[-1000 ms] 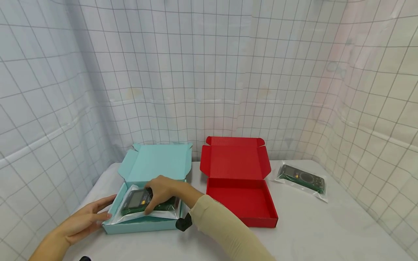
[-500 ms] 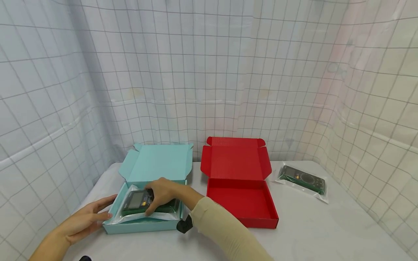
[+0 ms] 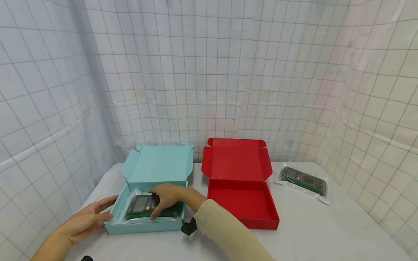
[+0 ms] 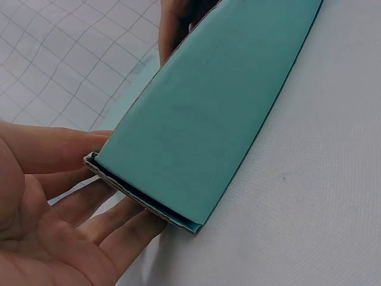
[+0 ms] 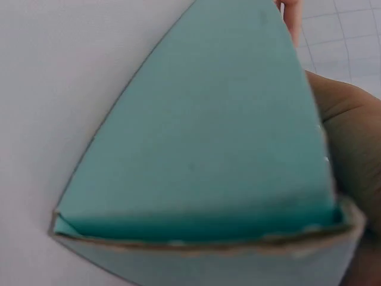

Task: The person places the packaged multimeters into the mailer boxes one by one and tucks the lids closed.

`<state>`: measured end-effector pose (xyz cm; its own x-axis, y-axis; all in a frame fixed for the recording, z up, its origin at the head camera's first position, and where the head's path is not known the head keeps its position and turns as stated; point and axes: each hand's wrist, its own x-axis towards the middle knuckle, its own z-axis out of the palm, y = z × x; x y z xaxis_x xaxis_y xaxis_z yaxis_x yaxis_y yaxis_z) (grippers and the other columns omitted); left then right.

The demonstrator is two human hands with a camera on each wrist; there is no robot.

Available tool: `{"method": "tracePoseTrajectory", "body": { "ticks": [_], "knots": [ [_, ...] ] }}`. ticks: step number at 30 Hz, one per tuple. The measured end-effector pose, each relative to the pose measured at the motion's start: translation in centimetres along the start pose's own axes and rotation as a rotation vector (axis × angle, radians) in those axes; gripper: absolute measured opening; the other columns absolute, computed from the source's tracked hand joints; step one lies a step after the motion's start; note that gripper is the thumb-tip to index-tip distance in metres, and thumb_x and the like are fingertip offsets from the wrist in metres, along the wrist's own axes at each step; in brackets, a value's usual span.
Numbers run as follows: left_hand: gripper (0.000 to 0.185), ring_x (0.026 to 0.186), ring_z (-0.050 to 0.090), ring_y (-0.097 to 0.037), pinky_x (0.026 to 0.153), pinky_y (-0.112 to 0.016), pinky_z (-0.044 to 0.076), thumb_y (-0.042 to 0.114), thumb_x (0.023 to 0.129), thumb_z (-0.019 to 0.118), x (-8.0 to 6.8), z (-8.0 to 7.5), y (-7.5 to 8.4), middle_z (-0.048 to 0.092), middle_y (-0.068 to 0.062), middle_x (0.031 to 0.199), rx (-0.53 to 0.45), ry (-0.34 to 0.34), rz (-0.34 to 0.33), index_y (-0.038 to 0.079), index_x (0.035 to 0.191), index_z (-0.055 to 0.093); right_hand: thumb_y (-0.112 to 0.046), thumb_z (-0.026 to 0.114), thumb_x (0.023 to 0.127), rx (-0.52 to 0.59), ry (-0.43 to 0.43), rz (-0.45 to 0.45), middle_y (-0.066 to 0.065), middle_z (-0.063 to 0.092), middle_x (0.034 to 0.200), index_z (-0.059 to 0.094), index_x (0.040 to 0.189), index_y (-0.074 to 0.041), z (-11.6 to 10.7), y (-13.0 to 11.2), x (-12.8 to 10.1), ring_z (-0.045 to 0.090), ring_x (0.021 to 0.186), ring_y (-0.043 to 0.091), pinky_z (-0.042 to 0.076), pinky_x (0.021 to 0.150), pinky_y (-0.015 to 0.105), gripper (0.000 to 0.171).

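Note:
A digital multimeter (image 3: 138, 204) in a clear plastic bag lies inside the light teal box (image 3: 143, 228), which has its lid raised at the back. My right hand (image 3: 167, 196) grips the multimeter from above, thumb on its near side and fingers over the far side. My left hand (image 3: 85, 220) touches the outside of the box's left wall with extended fingers. From the left wrist, the fingers of that hand (image 4: 89, 211) lie along the box's short side by the front corner. The right wrist view shows the box's front wall (image 5: 202, 131) hiding the multimeter.
A red box (image 3: 243, 203) stands open to the right of the teal one. Further right, a second bagged multimeter (image 3: 303, 180) lies on the white table (image 3: 320, 228). Gridded white curtains (image 3: 209, 72) enclose the back and sides.
The bagged multimeter has gone down deeper into the teal box and slightly right, its bag now inside the front wall. The right hand moved with it; the left hand stays at the side.

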<state>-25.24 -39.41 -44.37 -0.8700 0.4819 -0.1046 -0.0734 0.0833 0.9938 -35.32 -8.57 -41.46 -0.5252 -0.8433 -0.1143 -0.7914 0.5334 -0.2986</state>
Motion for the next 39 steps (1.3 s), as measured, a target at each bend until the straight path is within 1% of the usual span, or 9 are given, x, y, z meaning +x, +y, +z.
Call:
{"method": "tracePoseTrajectory", "body": {
  "ticks": [4,10,16,20,22,26,31,33,39],
  "knots": [
    [0.071,0.125,0.049,-0.001,0.1,-0.033,0.048,0.003,0.107,0.049,-0.1,0.1,-0.1,0.032,0.017,0.145,0.011,0.008,-0.001,-0.01,0.16,0.004,-0.053,0.084,0.084,0.026,0.0,0.008,-0.008,0.047,0.154,0.039,0.161,-0.018,0.0,0.1,-0.4,0.04,0.142,0.006,0.037,0.111,0.023,0.096],
    [0.073,0.125,0.048,-0.001,0.1,-0.035,0.047,0.004,0.106,0.051,-0.2,0.4,0.0,0.026,0.003,0.154,0.047,0.038,-0.016,-0.011,0.16,0.005,-0.052,0.083,0.085,0.043,0.002,-0.011,-0.008,0.049,0.153,0.041,0.16,-0.019,-0.2,0.2,-0.7,0.042,0.14,0.006,0.039,0.11,0.025,0.092],
    [0.072,0.125,0.048,-0.001,0.101,-0.039,0.045,0.004,0.105,0.053,-0.4,0.4,0.1,0.029,0.002,0.155,0.082,0.063,-0.015,-0.011,0.159,0.008,-0.047,0.082,0.087,0.122,0.025,-0.03,-0.007,0.052,0.151,0.045,0.158,-0.017,-1.1,0.6,-1.4,0.048,0.135,0.007,0.044,0.105,0.024,0.085],
    [0.074,0.123,0.048,-0.002,0.101,-0.043,0.045,0.006,0.104,0.058,-0.5,0.5,0.2,0.022,-0.019,0.162,0.118,0.094,-0.036,-0.011,0.159,0.012,-0.044,0.082,0.089,0.189,0.07,-0.046,-0.004,0.054,0.149,0.049,0.155,-0.014,-1.8,1.4,-2.1,0.055,0.129,0.008,0.047,0.1,0.022,0.079],
    [0.075,0.121,0.048,-0.003,0.1,-0.041,0.047,0.007,0.102,0.061,-0.5,0.5,0.4,0.017,-0.029,0.162,0.141,0.12,-0.05,-0.012,0.159,0.014,-0.042,0.082,0.09,0.228,0.095,-0.053,-0.003,0.054,0.149,0.051,0.154,-0.013,-2.2,1.8,-2.5,0.056,0.127,0.009,0.048,0.098,0.021,0.077],
    [0.08,0.119,0.051,-0.004,0.097,-0.033,0.051,0.009,0.1,0.065,-0.3,0.7,1.2,0.014,-0.038,0.16,0.177,0.179,-0.063,-0.014,0.157,0.014,-0.039,0.08,0.091,0.279,0.134,-0.07,0.001,0.056,0.149,0.051,0.153,-0.011,-3.1,2.4,-3.1,0.058,0.127,0.013,0.048,0.098,0.021,0.074],
    [0.082,0.123,0.052,-0.009,0.099,-0.029,0.052,0.014,0.102,0.067,0.4,1.1,2.8,0.019,-0.037,0.16,0.212,0.26,-0.05,-0.014,0.158,0.014,-0.039,0.08,0.089,0.295,0.175,-0.08,0.002,0.057,0.146,0.052,0.153,-0.011,-4.2,3.0,-3.6,0.058,0.125,0.014,0.05,0.094,0.022,0.075],
    [0.081,0.124,0.051,-0.009,0.099,-0.03,0.052,0.015,0.102,0.067,0.7,1.3,3.3,0.02,-0.036,0.16,0.224,0.275,-0.035,-0.013,0.158,0.014,-0.039,0.08,0.089,0.311,0.187,-0.084,0.004,0.058,0.145,0.052,0.153,-0.011,-4.6,3.2,-3.9,0.058,0.124,0.014,0.051,0.093,0.022,0.075],
    [0.078,0.113,0.054,0.006,0.096,-0.024,0.052,0.014,0.104,0.065,1.7,1.3,4.9,0.022,-0.036,0.16,0.24,0.313,0.046,-0.013,0.158,0.016,-0.036,0.079,0.09,0.386,0.237,-0.081,0.008,0.058,0.145,0.05,0.154,-0.013,-5.7,4.2,-5.1,0.058,0.128,0.021,0.052,0.092,0.024,0.074]
  ]
}}
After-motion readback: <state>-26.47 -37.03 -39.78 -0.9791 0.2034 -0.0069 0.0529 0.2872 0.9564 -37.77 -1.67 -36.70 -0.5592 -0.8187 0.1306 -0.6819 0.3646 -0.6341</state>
